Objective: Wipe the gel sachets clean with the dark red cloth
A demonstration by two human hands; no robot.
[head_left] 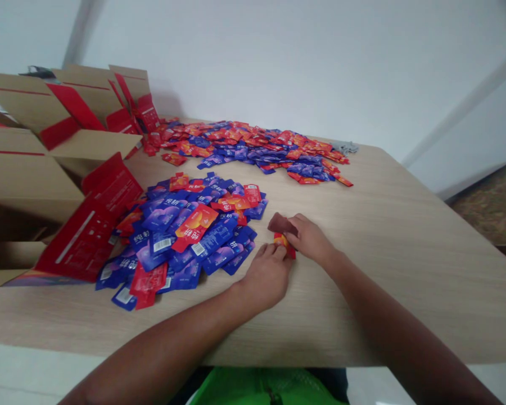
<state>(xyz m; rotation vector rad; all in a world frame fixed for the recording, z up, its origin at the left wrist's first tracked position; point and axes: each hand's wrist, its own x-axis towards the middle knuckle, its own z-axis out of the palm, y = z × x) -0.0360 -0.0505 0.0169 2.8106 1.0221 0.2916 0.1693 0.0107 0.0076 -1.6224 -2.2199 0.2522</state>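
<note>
My left hand (269, 275) rests on the table with its fingers bent down on a small red and orange packet (280, 240). Close beside it, my right hand (312, 237) pinches a flat, dull brown piece (281, 223) just above that packet. I cannot make out what the brown piece is. Part of the packet is hidden beneath my fingers. To the left of my hands spreads a heap of flat blue and purple packets (213, 239), with several red and orange ones such as an orange packet (196, 222) lying on top.
Open cardboard boxes (29, 174) with raised flaps stand at the left. A red box flap (80, 242) leans against the near heap. Along the back of the wooden table (396, 270) lies a longer mixed packet pile (253, 146), with a grey crumpled item (346, 147) at its right end.
</note>
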